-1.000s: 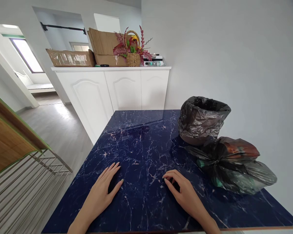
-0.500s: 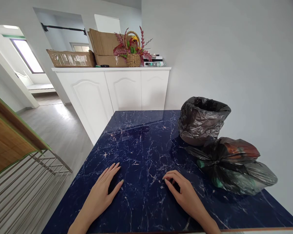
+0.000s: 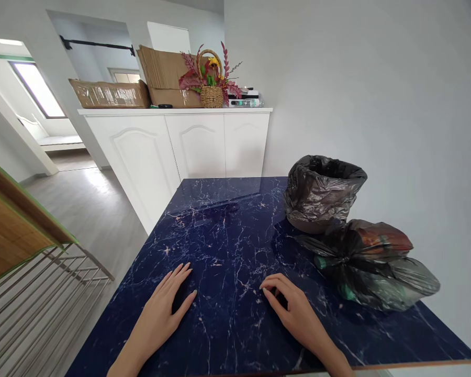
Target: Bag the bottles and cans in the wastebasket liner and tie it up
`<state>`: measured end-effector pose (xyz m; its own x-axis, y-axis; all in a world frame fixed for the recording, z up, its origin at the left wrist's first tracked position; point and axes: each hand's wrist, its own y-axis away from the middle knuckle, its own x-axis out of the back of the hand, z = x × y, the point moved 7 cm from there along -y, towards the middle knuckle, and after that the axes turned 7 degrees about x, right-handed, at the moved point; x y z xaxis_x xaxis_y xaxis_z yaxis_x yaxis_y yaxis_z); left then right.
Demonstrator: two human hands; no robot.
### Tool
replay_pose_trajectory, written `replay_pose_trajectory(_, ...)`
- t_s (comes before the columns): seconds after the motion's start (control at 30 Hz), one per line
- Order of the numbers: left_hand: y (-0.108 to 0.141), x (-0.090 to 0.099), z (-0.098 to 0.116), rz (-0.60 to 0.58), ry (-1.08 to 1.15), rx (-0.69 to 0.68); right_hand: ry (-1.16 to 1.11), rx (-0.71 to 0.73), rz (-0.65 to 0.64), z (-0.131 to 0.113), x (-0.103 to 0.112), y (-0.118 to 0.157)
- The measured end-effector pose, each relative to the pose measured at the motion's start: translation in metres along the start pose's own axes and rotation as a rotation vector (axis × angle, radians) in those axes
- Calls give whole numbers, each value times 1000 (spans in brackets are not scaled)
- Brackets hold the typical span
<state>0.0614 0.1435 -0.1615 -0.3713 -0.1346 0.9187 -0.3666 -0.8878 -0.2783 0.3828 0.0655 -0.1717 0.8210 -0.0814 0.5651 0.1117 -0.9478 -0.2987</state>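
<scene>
My left hand [image 3: 161,309] lies palm down on the dark blue marbled table [image 3: 220,246], its fingers stretched out and the thumb apart. It holds nothing. To the right, my right hand [image 3: 292,309] rests on the same surface with curled fingers, the thumb tip close against the fingertips and nothing visible in the pinch. Nearest to it lies a knotted, see-through black plastic bag [image 3: 377,267] with reddish-brown and green things inside. Behind that bag stands a round bin [image 3: 325,191] lined with a black plastic bag, its mouth open at the top.
A white cabinet [image 3: 196,141] stands beyond the table, carrying cardboard boxes [image 3: 110,95], a flower basket [image 3: 212,97] and a plastic bottle [image 3: 249,103]. A metal rack [image 3: 43,303] is on the left. The wall [image 3: 357,94] runs along the right.
The view has shifted slightly, so the table, bags and cabinet sit a little further left. Both hands keep their places and poses on the table.
</scene>
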Motion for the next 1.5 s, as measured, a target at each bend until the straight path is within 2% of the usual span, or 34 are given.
replay_pose_trajectory(0.57,0,5,5,34,29,-33,-7,21,21,-3,3,0)
replay_pose_trajectory(0.7,1,6,6,21,25,-28,37,55,39,-2,12,4)
replay_pose_trajectory(0.8,1,7,6,17,27,-20,167,106,96,-3,37,7)
replay_pose_trajectory(0.97,3,6,4,29,39,-19,480,249,270,-10,117,12)
replay_pose_trajectory(1.1,4,3,2,31,34,-15,767,291,242,12,176,14)
replay_pose_trajectory(1.17,4,3,2,25,27,-13,858,313,148,34,194,18)
replay_pose_trajectory(1.33,5,5,3,7,31,-13,946,361,12,81,215,33)
replay_pose_trajectory(1.43,5,5,3,6,29,-3,922,334,-8,86,212,35)
replay_pose_trajectory(1.5,5,5,4,7,29,-5,878,304,-29,79,203,31)
